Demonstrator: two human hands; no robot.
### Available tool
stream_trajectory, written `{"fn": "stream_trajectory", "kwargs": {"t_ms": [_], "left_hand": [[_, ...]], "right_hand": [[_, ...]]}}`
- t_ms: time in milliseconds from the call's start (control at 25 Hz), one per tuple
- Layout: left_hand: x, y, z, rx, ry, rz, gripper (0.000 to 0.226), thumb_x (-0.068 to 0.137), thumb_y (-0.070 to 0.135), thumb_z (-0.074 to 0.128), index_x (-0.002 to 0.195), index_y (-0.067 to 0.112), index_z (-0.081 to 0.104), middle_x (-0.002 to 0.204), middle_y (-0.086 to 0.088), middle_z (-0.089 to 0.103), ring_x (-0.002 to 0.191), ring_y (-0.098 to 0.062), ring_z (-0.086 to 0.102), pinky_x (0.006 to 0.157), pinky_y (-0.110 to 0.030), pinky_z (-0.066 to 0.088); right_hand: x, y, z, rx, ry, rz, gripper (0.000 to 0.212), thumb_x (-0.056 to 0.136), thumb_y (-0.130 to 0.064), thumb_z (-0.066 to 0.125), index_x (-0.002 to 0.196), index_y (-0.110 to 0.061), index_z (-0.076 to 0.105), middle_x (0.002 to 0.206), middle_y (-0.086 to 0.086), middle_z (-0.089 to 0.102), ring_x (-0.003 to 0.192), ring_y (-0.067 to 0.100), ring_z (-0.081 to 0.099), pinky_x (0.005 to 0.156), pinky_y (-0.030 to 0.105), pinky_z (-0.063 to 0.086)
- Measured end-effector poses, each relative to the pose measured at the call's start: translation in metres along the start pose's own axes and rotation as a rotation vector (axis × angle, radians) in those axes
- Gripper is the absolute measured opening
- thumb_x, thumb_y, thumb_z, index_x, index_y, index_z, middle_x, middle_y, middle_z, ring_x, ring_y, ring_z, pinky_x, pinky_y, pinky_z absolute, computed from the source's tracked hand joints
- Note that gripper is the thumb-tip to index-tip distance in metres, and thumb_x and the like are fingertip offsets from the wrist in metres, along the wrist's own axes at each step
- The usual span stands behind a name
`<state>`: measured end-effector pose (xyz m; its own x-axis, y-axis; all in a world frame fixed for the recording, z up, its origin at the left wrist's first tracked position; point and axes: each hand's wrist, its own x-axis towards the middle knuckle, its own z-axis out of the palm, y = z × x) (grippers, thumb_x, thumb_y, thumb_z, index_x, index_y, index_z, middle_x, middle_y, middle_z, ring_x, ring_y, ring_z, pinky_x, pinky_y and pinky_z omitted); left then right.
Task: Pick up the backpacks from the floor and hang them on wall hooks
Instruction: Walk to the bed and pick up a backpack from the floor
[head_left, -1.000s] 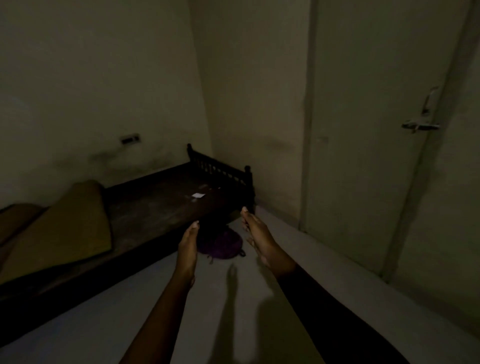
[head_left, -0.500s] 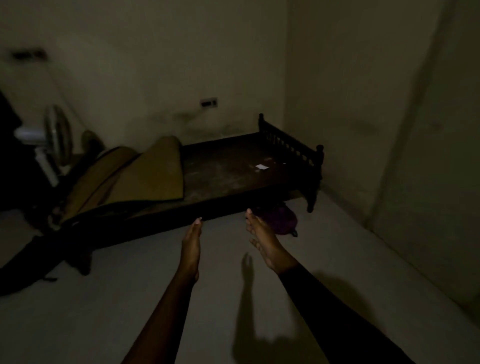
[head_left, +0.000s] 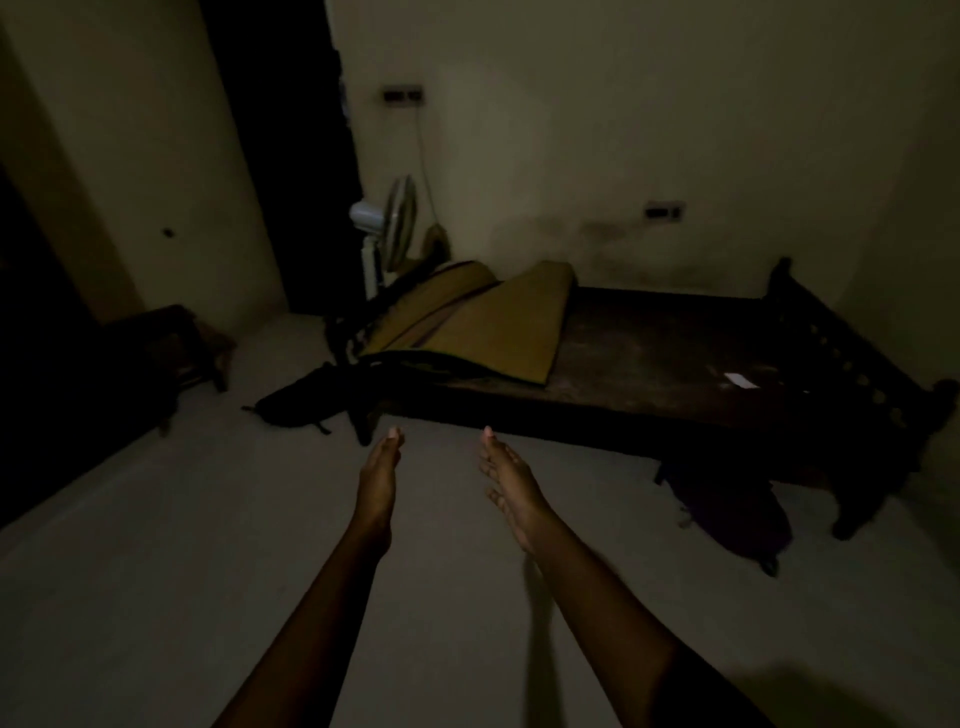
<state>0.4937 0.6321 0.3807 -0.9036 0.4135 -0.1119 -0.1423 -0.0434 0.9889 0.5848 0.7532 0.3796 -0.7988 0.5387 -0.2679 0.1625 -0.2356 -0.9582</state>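
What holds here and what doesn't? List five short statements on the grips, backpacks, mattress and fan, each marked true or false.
1. The left-hand grip and right-hand grip hold nothing. True.
2. The purple fabric backpack hangs on a wall hook. False: it lies on the grey floor by a leg of the dark wooden bed.
3. The black fabric backpack lies on the floor near the bed's other end. True.
4. The folded mustard-yellow mattress lies on the floor. False: it rests on the bed.
5. The white pedestal fan stands beyond the mattress. True.
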Motion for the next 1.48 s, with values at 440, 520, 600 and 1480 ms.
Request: {"fn": "stream_trajectory", "kwargs": {"t_ms": [440,520,600,1480], "left_hand": [[0.075,0.04,-0.207,-0.025,0.258,0.027,0.054,0.096,0.046,0.033,0.143,0.018,0.033,0.151,-0.002,0.036,0.139,-0.02,0.032,0.115,-0.037,0.019],[0.1,0.052,-0.259,-0.006,0.267,0.018,0.055,0.096,0.045,0.033,0.144,0.019,0.032,0.151,-0.002,0.036,0.139,-0.02,0.032,0.114,-0.036,0.02],[0.124,0.062,-0.311,-0.004,0.278,0.004,0.054,0.096,0.044,0.033,0.143,0.019,0.032,0.151,-0.002,0.036,0.138,-0.02,0.032,0.113,-0.035,0.022],[0.643,0.192,-0.648,0.059,0.199,0.033,0.055,0.095,0.046,0.037,0.142,0.018,0.036,0.148,-0.005,0.039,0.135,-0.023,0.039,0.11,-0.033,0.029]], "right_hand": [[0.081,-0.022,0.236,-0.067,-0.288,0.022,0.067,0.09,-0.058,0.039,0.141,-0.015,0.037,0.149,0.008,0.039,0.133,0.023,0.041,0.099,0.029,0.034],[0.101,-0.025,0.293,-0.049,-0.304,0.02,0.068,0.09,-0.058,0.038,0.143,-0.016,0.035,0.15,0.007,0.038,0.135,0.022,0.039,0.103,0.031,0.033],[0.119,-0.026,0.353,-0.037,-0.324,0.018,0.066,0.091,-0.058,0.038,0.145,-0.019,0.033,0.151,0.002,0.036,0.136,0.02,0.038,0.101,0.03,0.032],[0.533,-0.115,0.804,0.044,-0.189,-0.027,0.066,0.093,-0.055,0.037,0.146,-0.015,0.03,0.152,0.009,0.035,0.139,0.027,0.034,0.112,0.038,0.028]]}}
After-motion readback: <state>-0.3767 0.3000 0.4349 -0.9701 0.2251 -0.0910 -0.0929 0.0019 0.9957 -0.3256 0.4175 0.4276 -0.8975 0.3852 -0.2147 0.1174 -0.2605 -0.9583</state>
